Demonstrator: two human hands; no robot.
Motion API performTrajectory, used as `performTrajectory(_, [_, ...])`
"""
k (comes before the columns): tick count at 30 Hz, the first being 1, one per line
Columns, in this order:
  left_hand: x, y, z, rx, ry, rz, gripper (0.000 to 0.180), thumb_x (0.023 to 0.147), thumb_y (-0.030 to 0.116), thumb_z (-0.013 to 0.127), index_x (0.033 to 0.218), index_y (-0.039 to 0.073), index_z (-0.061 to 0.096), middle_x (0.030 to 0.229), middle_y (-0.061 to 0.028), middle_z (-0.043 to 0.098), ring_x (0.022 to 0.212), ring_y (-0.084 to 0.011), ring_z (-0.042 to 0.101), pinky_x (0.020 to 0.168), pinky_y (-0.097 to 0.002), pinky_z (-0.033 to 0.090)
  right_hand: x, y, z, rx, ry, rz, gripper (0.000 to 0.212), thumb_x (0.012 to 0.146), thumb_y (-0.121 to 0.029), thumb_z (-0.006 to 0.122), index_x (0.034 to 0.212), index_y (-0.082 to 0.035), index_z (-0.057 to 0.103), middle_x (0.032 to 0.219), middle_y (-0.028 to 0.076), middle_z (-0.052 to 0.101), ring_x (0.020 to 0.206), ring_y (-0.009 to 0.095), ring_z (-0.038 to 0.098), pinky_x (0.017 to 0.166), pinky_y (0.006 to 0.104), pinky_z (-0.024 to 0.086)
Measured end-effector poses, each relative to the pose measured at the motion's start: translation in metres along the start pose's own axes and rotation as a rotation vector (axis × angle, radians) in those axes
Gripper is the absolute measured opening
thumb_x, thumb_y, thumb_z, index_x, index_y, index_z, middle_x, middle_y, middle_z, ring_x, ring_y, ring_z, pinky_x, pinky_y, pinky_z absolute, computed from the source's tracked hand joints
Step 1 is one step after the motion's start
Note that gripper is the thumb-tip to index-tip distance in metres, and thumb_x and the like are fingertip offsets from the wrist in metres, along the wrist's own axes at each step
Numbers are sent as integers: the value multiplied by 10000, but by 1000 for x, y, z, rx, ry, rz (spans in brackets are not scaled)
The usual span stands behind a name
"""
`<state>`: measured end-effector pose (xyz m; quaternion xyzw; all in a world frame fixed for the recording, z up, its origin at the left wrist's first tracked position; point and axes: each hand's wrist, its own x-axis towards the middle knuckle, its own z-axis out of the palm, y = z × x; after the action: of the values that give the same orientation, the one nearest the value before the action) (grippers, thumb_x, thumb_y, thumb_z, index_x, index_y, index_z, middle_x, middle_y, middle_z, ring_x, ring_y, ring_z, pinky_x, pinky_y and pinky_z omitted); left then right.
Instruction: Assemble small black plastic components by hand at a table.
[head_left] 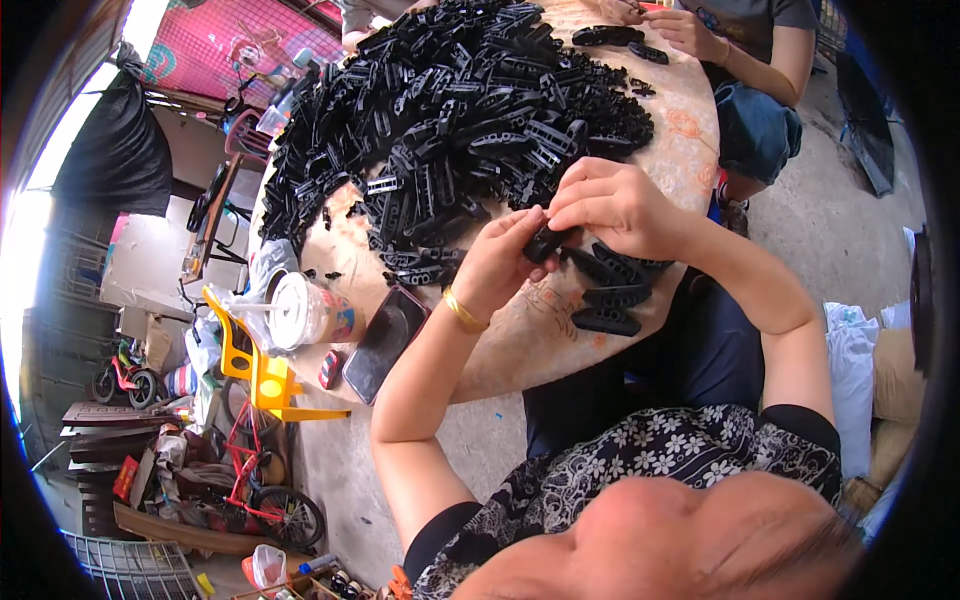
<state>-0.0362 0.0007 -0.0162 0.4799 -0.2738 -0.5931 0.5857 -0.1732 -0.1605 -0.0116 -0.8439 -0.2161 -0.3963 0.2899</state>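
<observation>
Together, left hand point(497, 262) and right hand point(612, 205) pinch one small black plastic part point(546, 243) just beside the big black pile point(460, 120), keeping supply close.

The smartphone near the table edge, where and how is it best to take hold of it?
The smartphone lies flat, screen up, beside the lidded cup. Probably best to pinch its two long edges from above, near the end closest to the table rim, since it is thin and the cup crowds its far side.
</observation>
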Motion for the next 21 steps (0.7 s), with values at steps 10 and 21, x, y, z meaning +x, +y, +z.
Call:
performTrajectory(10, [-12,6,15,545,116,273,425,845,-12,631,1242,-69,492,1118,-130,613,944,-147,626,826,-273,537,0,-15,-2,10,30,260,256,719,-43,672,971,-2,652,947,114,669,902,288,631,754,322,524])
performTrajectory(21, [6,12,11,1203,338,652,390,795,67,705,1157,0,575,1054,-118,621,954,-167,593,684,-255,536,-4,11,-36,18,-75,567,265,743,-132,690,968,7,669,824,142,681,695,209,660,640,276,510])
